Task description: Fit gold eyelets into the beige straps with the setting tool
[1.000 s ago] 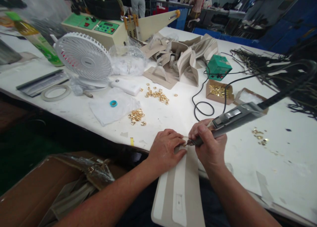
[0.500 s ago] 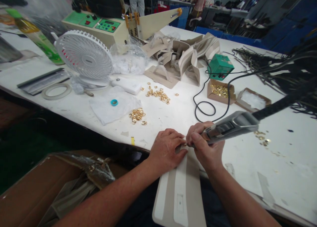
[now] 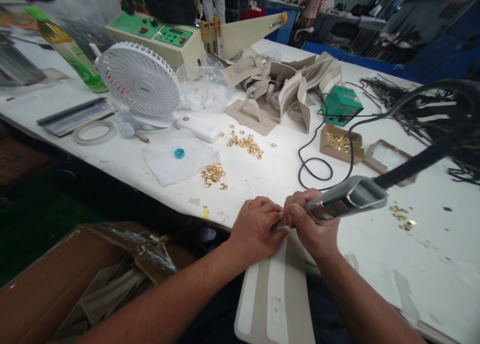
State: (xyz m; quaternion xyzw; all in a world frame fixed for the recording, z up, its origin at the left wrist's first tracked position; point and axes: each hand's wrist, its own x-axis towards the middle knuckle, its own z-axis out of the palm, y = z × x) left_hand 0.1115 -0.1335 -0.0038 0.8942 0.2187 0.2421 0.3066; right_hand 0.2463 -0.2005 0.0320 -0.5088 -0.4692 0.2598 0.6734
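Observation:
My right hand is closed around the front end of a grey corded electric screwdriver, which lies tilted with its cord end up to the right. Its tip is hidden by my fingers. My left hand has its fingers bent over the far end of a beige panel with white strips, pinning it at the table edge. Both hands nearly meet there, thumb side to fingers. Whatever small part sits between them cannot be made out. The panel's near end hangs over my lap, a small rectangular slot showing in it.
Gold clasps lie in piles on the white table. Behind stand a white fan, a green power box, a carton of gold parts and folded beige pieces. A cardboard box is at lower left.
The view has shifted slightly, so the table's things appear further right. The screwdriver's back end has dipped a little and its cord bends higher. Both hands keep their hold at the panel's end.

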